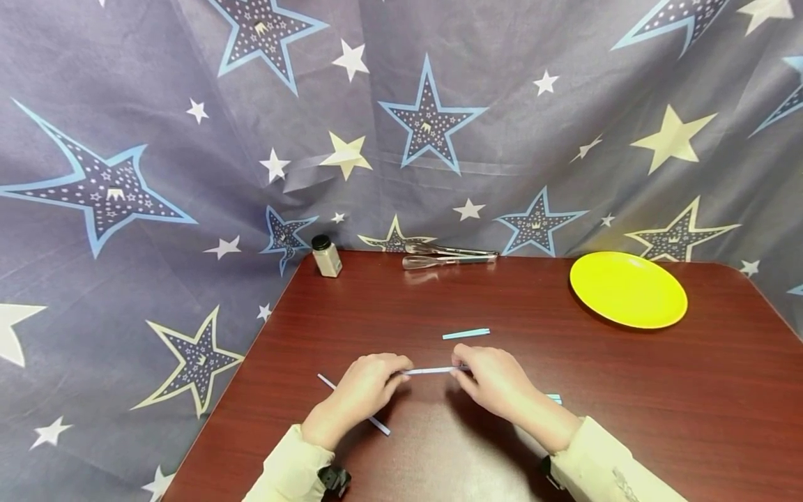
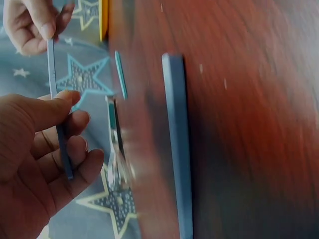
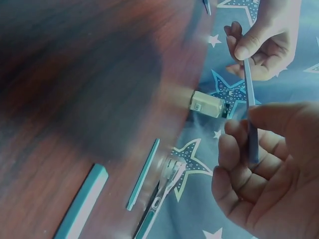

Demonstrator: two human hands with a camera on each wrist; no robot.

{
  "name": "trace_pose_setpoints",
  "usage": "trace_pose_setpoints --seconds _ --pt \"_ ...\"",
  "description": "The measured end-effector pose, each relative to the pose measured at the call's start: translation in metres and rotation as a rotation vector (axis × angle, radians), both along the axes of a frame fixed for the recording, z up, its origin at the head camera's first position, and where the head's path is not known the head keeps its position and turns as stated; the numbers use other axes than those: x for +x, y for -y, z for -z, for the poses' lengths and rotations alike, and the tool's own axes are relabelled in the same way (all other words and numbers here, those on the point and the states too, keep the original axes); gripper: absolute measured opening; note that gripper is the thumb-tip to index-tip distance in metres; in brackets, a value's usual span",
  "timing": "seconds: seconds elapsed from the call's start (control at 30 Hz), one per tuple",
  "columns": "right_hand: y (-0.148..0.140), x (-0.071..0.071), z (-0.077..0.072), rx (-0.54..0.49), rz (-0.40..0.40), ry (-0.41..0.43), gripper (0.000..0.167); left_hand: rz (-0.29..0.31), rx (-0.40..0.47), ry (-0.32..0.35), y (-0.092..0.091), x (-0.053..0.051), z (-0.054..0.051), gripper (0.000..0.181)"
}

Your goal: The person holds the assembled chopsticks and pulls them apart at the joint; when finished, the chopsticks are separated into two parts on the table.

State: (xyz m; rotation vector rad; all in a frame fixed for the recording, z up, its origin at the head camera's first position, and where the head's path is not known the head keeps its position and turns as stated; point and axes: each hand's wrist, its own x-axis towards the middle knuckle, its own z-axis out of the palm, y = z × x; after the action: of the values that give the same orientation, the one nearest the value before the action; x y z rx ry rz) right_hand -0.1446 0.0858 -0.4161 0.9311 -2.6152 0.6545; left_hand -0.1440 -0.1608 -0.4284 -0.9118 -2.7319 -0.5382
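Observation:
A thin pale blue strip point(image 1: 429, 370) is held level above the table between two bare hands. My left hand point(image 1: 364, 385) pinches its left end between thumb and fingers, and in the left wrist view the strip's tail crosses the curled fingers. My right hand point(image 1: 497, 376) pinches the other end the same way; the tail lies against the fingers in the right wrist view. Under the left wrist a second pale blue strip point(image 1: 380, 426) lies slanted on the table, partly hidden. Beyond the hands lies a teal strip point(image 1: 466, 334). Another teal strip point(image 3: 82, 204) rests beneath the right forearm.
At the back left of the brown table point(image 1: 521, 300) stands a small jar point(image 1: 327, 256) with a black lid. Metal tongs point(image 1: 448, 260) lie along the back edge. A yellow plate point(image 1: 627, 289) sits at the back right. A star-patterned cloth point(image 1: 401, 188) hangs behind the table.

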Motion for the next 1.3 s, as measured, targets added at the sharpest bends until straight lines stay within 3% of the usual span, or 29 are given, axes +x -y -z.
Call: trace_pose_setpoints --seconds 0.27,0.57,0.7,1.03,1.3 --pt "-0.003 0.008 0.000 0.016 -0.087 -0.054 0.023 0.074 -0.017 0.047 -0.025 0.006 0.001 0.011" --pt "-0.010 0.010 0.002 0.028 -0.062 -0.077 0.023 0.113 0.004 0.034 -0.046 0.006 0.002 0.006" --pt "-0.015 0.010 0.001 0.023 -0.070 -0.080 0.023 0.124 0.031 0.063 -0.054 0.007 0.004 0.017" --pt "-0.027 0.010 -0.008 0.033 -0.087 -0.042 0.027 0.202 0.129 0.086 -0.064 0.008 0.009 0.012" --pt "-0.031 0.012 -0.007 0.006 -0.093 -0.044 0.028 0.211 0.181 0.079 -0.067 0.007 0.011 0.015"
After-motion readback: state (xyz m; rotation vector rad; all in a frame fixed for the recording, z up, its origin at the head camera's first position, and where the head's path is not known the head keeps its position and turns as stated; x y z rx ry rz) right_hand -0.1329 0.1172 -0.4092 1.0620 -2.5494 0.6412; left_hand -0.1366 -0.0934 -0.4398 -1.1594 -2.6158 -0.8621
